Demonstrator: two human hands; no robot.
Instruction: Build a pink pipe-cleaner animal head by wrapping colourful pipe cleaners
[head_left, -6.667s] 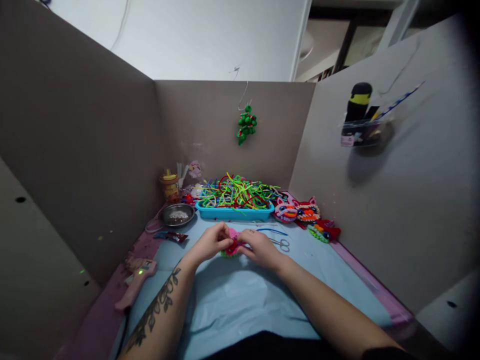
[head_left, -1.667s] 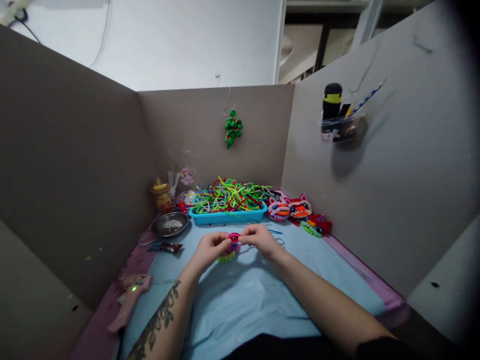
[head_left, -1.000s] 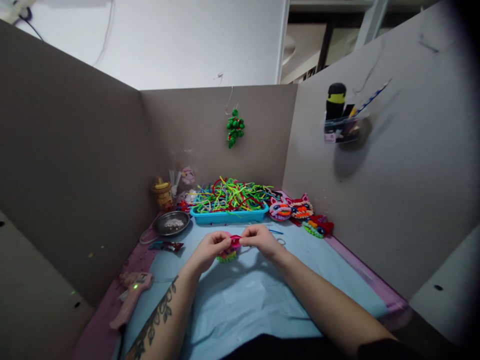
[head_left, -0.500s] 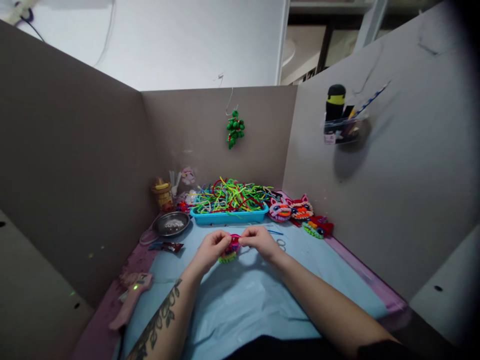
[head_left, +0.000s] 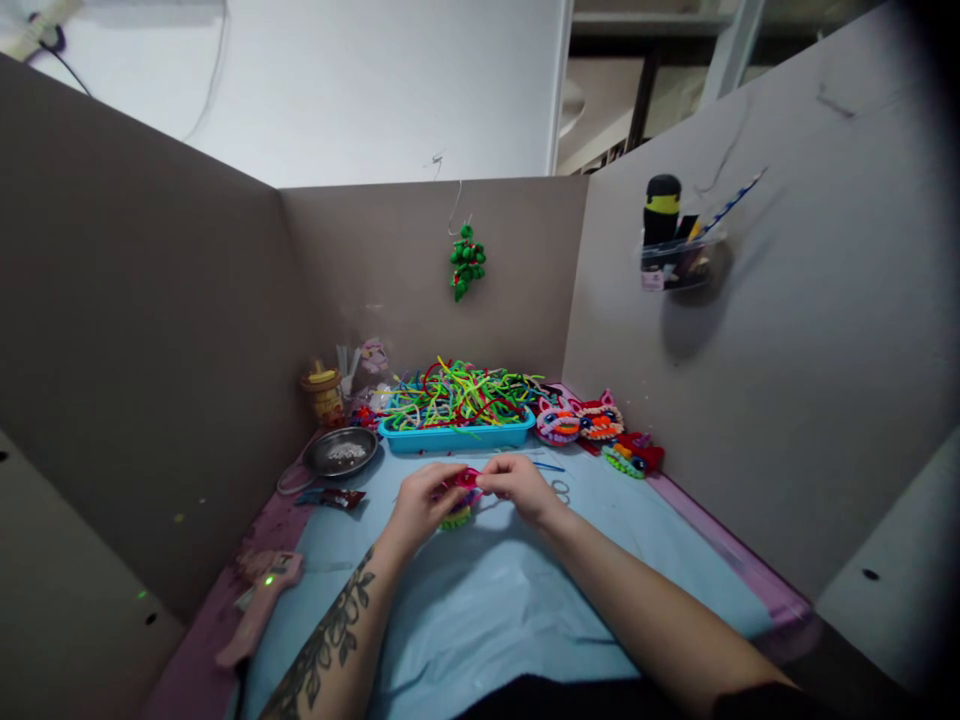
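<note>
A small pipe-cleaner craft piece, pink and red on top with a yellow-green fringe below, is held between both hands over the table. My left hand pinches its left side, with the fingers now laid across part of it. At its upper right edge, my right hand grips with thumb and forefinger. Much of the piece is hidden behind the fingers. Scissors lie just right of my right hand, near a thin blue stick.
Behind the hands stands a blue tray heaped with colourful pipe cleaners. Finished fuzzy animal pieces sit to its right. A metal bowl and a pink glue gun are on the left. Grey panels enclose the table.
My left hand has turned, its fingers reaching further over the piece and covering more of it. The right hand keeps its pinch almost unmoved. The view has shifted slightly.
</note>
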